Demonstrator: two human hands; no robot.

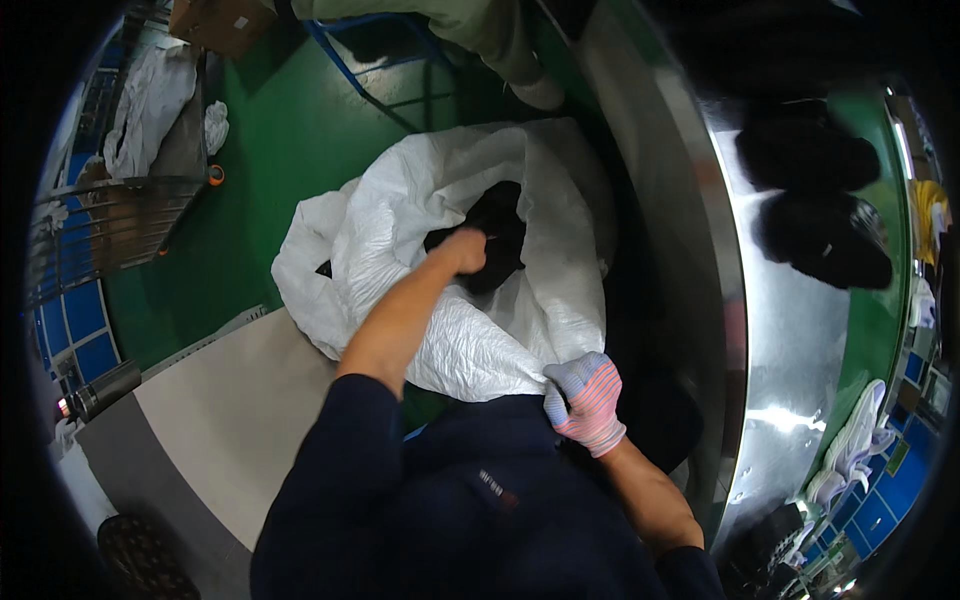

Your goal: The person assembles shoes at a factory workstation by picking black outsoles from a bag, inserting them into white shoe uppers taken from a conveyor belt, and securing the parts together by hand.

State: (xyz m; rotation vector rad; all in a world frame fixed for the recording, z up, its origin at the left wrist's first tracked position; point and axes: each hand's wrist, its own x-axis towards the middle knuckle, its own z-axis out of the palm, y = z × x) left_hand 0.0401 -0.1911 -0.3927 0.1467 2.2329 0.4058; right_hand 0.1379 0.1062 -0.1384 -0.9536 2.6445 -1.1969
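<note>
A large white sack (470, 300) is seen at the centre of the frame, standing open on the green floor (280, 150) just left of a long curved steel table (760, 330). The left hand (464, 250), bare, is reached down into the mouth of the sack, where it is closed around dark cloth (500, 235) lying inside; the fingers are curled in a fist-like grip, though exactly how much of the cloth is held cannot be told. The right hand (588, 402), covered by a striped work glove, is found lower and to the right of centre, its fingers pinched shut on the near rim of the sack, which is pulled up against the dark blue sleeve and chest of the person.

On the steel table, towards the upper right of the frame, two dark bundles (815, 200) are laid one below the other. A pale bundle of cloth (850, 445) is seen at the lower right edge. In the upper left, white cloth (150, 100) is draped beside a metal rack (100, 225). At the top centre, the leg and pale shoe of another person (500, 40) are visible beyond the sack
</note>
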